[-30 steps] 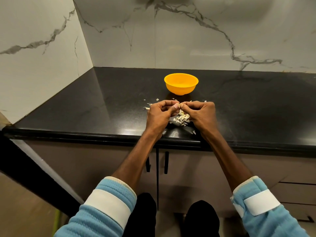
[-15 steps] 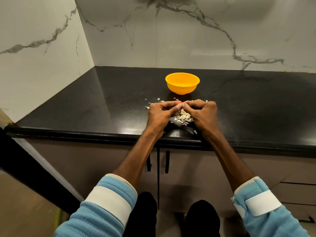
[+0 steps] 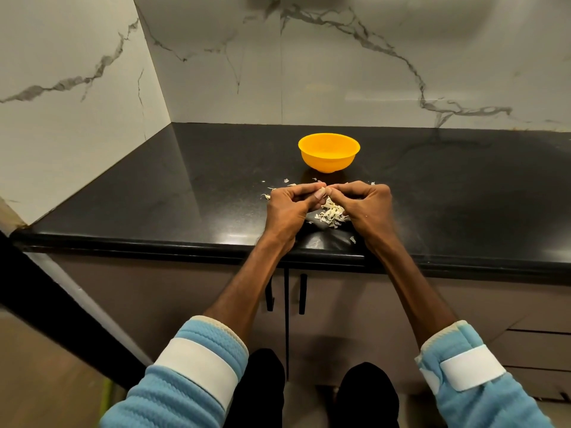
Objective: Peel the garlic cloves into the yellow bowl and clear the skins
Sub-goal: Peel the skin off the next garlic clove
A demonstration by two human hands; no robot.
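Observation:
My left hand (image 3: 290, 205) and my right hand (image 3: 366, 205) meet fingertip to fingertip just above the black counter. Between the tips they pinch a small pale garlic clove (image 3: 323, 191), mostly hidden by the fingers. Under and between the hands lies a heap of papery garlic skins (image 3: 330, 213). The yellow bowl (image 3: 328, 152) stands upright just beyond the hands; its inside is not visible from here.
Loose skin flakes (image 3: 287, 180) are scattered around the hands, and one flake (image 3: 353, 239) lies near the counter's front edge (image 3: 185, 245). Marble walls close off the left and back. Cabinet doors with black handles (image 3: 302, 293) sit below.
Both hands stay together at the clove, with only small finger movements. The view has shifted slightly.

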